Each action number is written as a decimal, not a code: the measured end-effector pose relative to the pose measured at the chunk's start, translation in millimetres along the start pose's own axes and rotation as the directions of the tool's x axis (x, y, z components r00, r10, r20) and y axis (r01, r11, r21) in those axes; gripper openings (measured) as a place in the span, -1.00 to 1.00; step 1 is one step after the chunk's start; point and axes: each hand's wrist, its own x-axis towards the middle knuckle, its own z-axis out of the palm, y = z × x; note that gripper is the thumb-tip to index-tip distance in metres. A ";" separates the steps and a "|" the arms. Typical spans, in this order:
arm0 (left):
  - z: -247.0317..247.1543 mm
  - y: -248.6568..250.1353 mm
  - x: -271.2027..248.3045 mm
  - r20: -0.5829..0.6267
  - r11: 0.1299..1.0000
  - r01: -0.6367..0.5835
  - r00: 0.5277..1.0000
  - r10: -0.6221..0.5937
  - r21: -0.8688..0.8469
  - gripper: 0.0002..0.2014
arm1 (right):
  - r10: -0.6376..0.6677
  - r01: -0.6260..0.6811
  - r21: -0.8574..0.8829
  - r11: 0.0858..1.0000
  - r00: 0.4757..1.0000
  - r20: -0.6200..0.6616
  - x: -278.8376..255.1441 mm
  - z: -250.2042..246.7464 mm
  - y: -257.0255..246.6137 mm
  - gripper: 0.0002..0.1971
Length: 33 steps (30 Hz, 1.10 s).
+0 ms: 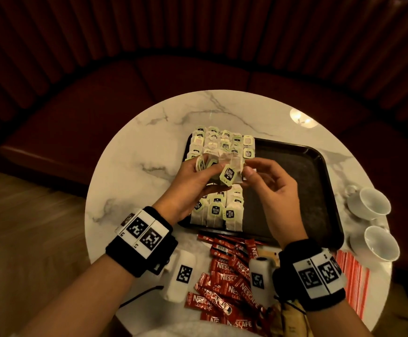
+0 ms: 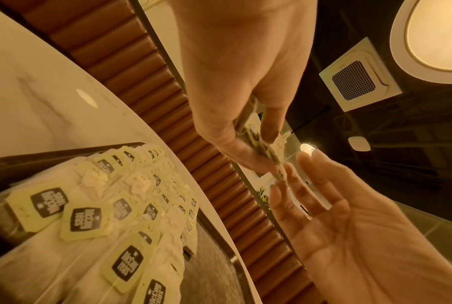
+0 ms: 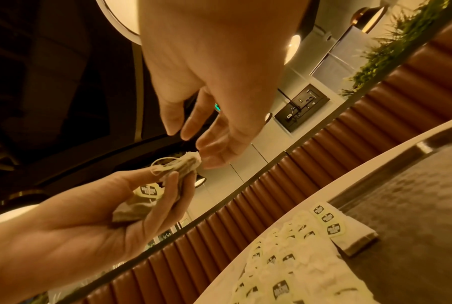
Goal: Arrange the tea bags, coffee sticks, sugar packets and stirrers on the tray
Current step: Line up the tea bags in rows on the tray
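Observation:
My left hand [image 1: 211, 177] grips a small bundle of tea bags [image 1: 229, 175] with pale green tags above the black tray [image 1: 302, 171]. In the left wrist view the bundle [image 2: 256, 133] sits between thumb and fingers. My right hand [image 1: 250, 167] is beside it with relaxed fingers, the fingertips [image 3: 206, 156] touching the bundle's top corner [image 3: 191, 162]. Rows of tea bags [image 1: 222, 142] cover the tray's left part. Red coffee sticks [image 1: 227, 276] lie in a heap on the table before the tray. Red-striped packets [image 1: 353, 280] lie at the right, behind my right wrist.
The tray rests on a round marble table [image 1: 134, 161]; its right half is bare. Two white cups [image 1: 370, 203] stand at the table's right edge. Brown packets [image 1: 288, 317] lie near the front edge. A dark red bench curves behind the table.

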 end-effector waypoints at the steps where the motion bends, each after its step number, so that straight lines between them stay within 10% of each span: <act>1: 0.8 -0.4 -0.1 -0.004 1.000 -0.009 1.000 0.009 0.009 -0.75 | 0.019 -0.019 -0.013 1.000 1.000 -0.009 2.3 1.3 -1.5 -0.74; 33: 2.3 -1.7 1.1 -0.038 0.998 -0.048 0.998 0.049 0.031 -0.76 | -0.024 0.024 -0.126 0.992 1.000 0.000 16.6 -6.5 -7.3 -0.87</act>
